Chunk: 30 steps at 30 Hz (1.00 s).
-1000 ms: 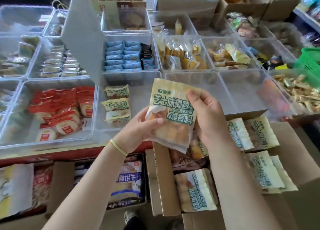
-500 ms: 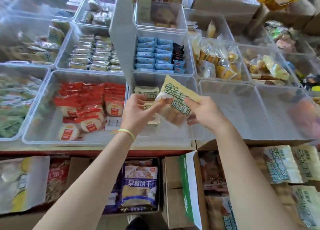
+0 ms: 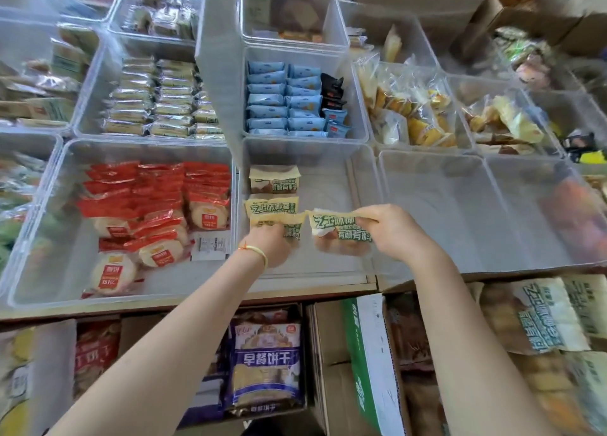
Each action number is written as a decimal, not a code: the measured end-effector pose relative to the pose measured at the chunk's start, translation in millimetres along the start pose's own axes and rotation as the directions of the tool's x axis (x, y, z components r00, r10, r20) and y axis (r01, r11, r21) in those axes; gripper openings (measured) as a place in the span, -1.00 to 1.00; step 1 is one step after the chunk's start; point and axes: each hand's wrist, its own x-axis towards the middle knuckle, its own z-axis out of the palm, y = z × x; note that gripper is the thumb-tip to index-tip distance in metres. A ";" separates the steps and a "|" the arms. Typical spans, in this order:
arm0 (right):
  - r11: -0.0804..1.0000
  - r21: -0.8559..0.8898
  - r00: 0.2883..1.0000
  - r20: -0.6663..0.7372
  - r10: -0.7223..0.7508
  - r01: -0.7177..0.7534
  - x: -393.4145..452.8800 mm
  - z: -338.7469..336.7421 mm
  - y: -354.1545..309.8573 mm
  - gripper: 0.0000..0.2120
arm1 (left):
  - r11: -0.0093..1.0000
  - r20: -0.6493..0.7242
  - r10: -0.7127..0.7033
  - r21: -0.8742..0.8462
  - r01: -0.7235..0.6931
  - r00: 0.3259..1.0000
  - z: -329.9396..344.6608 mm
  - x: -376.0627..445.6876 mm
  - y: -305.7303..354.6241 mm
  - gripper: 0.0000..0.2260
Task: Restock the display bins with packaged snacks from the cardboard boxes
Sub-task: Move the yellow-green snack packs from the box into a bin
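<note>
Fingers of our left hand [image 3: 272,243] curl down onto a cream-and-green snack packet [image 3: 289,227] at the near end of the column in the clear display bin [image 3: 328,271], its wrist wearing a yellow-green band [image 3: 258,253]. Two more packets of the same kind lie beyond it in that column, the middle one [image 3: 272,205] just beside our knuckles, the far one [image 3: 274,180] behind it. To the right, our right hand [image 3: 392,232] pinches a second cream-and-green packet [image 3: 338,230] by its upper right corner, fingers clamped on the wrapper, holding it low inside the same bin, just beside the left column; we cannot tell whether it touches the bin floor.

Left of this bin, another clear bin [image 3: 39,232] holds red-wrapped round cakes [image 3: 154,212]. Behind our hands, a smaller bin carries rows of light blue packets [image 3: 282,100]. Right of our bin sits a further clear bin [image 3: 437,205].

Below the desk edge [image 3: 197,304], a purple biscuit bag [image 3: 266,363] stands in a carton, and at far right an open cardboard box [image 3: 371,353] holds more cream-and-green packets [image 3: 542,317].
</note>
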 end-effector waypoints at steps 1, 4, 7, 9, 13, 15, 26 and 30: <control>1.000 -0.002 0.999 0.036 0.011 -0.011 0.2 4.4 0.5 -0.71 | 0.999 -0.005 -0.008 -0.044 0.007 1.000 -4.3 2.8 -1.1 -0.66; 1.000 -0.024 0.991 0.130 0.017 -0.014 5.2 25.7 -3.5 -0.64 | 0.983 0.021 -0.023 -0.180 0.027 1.000 -12.4 13.8 -3.6 -0.73; 1.000 0.007 0.960 0.278 0.019 -0.021 21.1 63.9 -6.3 -0.57 | 0.951 0.110 -0.026 -0.303 0.059 0.994 -27.0 15.3 0.9 -0.75; 1.000 0.013 0.922 0.387 0.020 -0.027 30.0 91.5 -8.5 -0.61 | 0.912 0.144 -0.019 -0.402 0.076 0.989 -32.3 18.7 -2.1 -0.58; 0.992 -0.111 0.900 0.436 -0.001 0.055 47.9 116.5 -23.6 -0.61 | 0.949 0.110 0.084 -0.312 -0.046 0.990 -34.7 13.4 -7.2 -0.56; 0.980 -0.168 0.882 0.471 -0.013 0.105 53.6 116.3 -33.4 -0.66 | 0.953 0.105 0.086 -0.299 -0.051 0.991 -36.5 5.2 -3.8 -0.60; 0.989 -0.138 0.901 0.434 0.008 0.058 66.3 130.6 -33.4 -0.71 | 0.918 -0.545 0.365 0.077 -0.388 0.755 10.4 -17.2 -55.3 -0.68; 0.999 -0.041 0.906 0.423 -0.009 0.029 60.8 131.4 -31.6 -0.63 | 0.922 -0.537 0.388 0.223 -0.318 0.749 28.4 -12.4 -57.6 -0.78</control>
